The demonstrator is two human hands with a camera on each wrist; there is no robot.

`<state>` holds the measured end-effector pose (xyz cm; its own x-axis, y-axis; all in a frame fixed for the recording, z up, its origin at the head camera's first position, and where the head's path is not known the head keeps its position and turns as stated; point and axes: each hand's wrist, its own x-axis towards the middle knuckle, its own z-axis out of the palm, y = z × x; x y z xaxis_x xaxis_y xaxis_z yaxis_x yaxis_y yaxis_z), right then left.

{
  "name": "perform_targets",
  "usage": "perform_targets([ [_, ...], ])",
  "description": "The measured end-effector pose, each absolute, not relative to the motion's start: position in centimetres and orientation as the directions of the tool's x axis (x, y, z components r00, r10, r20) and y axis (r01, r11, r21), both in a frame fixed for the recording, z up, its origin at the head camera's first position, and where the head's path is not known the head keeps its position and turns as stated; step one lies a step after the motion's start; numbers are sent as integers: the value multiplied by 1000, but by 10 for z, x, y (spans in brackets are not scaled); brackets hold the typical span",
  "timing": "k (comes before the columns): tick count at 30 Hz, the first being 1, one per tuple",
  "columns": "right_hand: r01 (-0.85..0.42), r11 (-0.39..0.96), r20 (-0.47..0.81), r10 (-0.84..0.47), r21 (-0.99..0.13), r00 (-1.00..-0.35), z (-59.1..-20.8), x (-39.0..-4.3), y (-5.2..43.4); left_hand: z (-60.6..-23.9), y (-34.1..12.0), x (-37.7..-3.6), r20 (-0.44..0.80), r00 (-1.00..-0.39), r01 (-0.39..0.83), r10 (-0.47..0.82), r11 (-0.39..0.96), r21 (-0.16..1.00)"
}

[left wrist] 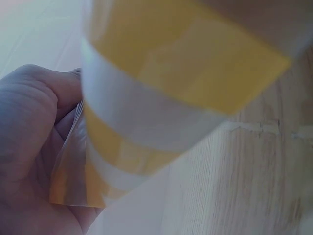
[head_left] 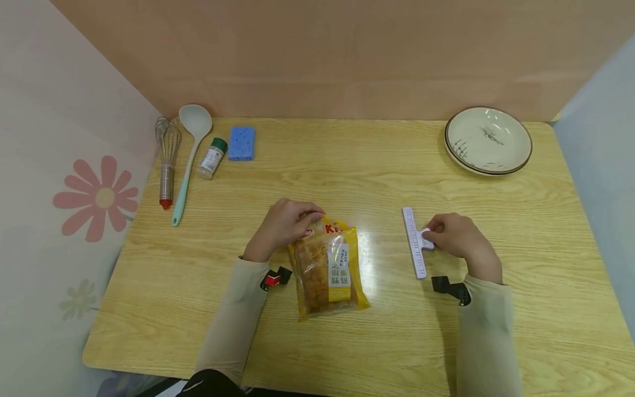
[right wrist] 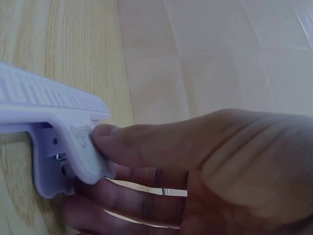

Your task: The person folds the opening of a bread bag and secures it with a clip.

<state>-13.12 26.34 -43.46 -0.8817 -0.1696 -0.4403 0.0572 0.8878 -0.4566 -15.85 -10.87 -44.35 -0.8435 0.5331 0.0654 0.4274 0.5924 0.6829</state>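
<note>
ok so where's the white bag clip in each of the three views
Head: the bag clip lies right of centre on the table, its handle pinched by the right hand.
Left wrist: not in it.
Right wrist: left side, the clip under the thumb.
Shared landmark: the right hand and the wood-grain table.

**Kitchen items along the far edge of a wooden table**

A light wooden table (head_left: pixel 317 171) backed by a tan partition. At the far left lie a metal whisk (head_left: pixel 167 160), a pale green ladle (head_left: pixel 190 154), a small green-capped spice jar (head_left: pixel 212 158) and a blue sponge (head_left: pixel 242 143). At the far right sits a cream plate (head_left: pixel 488 140) with a dark rim.
</note>
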Motion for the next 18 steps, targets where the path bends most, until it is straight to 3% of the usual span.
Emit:
perform_targets([
  [18,207,764,-478,-148,-611,-866,-434,-130,265,-444,-109,-158,48,-847,415,530,602,682],
])
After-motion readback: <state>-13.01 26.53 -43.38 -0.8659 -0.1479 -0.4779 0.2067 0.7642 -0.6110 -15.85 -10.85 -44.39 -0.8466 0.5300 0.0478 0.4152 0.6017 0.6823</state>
